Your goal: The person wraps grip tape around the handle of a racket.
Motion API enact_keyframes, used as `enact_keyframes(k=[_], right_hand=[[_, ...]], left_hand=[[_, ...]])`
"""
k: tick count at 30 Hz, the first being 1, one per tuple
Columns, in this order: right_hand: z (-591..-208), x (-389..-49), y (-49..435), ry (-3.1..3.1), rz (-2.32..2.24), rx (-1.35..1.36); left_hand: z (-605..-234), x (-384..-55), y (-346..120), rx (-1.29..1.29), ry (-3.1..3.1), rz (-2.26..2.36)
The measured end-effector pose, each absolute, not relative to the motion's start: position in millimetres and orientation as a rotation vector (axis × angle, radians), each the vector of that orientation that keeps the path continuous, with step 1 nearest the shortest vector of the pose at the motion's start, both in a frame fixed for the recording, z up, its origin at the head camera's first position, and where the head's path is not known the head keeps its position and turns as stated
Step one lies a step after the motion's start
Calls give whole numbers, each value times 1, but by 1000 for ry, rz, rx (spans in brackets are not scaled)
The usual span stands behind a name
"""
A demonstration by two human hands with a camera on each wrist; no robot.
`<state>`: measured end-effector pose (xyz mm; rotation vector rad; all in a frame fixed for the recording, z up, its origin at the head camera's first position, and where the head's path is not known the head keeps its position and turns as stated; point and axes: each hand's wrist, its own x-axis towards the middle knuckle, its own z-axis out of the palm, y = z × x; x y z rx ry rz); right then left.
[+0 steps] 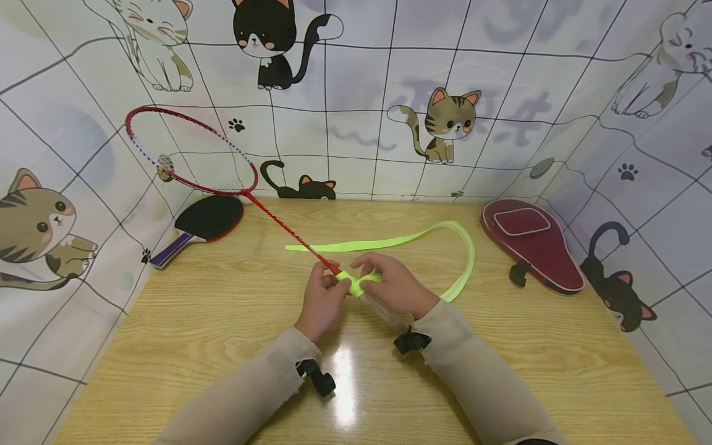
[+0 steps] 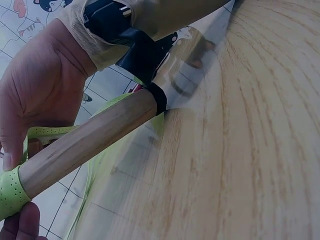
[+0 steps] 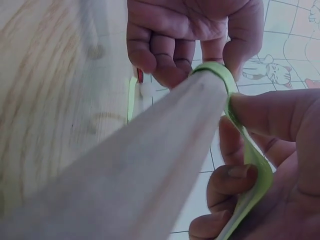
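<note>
A red badminton racket (image 1: 286, 230) slants across the head view, its strung head at upper left. Neon yellow-green grip tape (image 1: 349, 283) is wound around the upper end of its handle. Below the wrap, the bare wooden handle (image 2: 95, 135) shows. With thumb and fingers, my left hand (image 1: 324, 301) holds the racket at the wrapped part. My right hand (image 1: 396, 285) pinches the tape beside the handle, and in the right wrist view the strip (image 3: 257, 172) runs through its curled fingers (image 3: 232, 182). The tape's loose length (image 1: 467, 247) loops over the table behind.
A black table tennis paddle (image 1: 208, 217) with a purple handle lies at the back left. At the back right is a dark red paddle case (image 1: 528, 241). Cat-printed wall covering (image 1: 356, 80) encloses the wooden table (image 1: 233, 346) on the back and sides.
</note>
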<state>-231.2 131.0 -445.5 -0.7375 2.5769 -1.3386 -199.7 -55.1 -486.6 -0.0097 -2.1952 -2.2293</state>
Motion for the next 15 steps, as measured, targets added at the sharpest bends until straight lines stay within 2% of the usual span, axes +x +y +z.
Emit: enact_keyframes(k=[15], right_hand=[[-448,-233,134,2473,-1328,-706]], left_hand=[[-487,-200,-56,-84,-2165,-2277]])
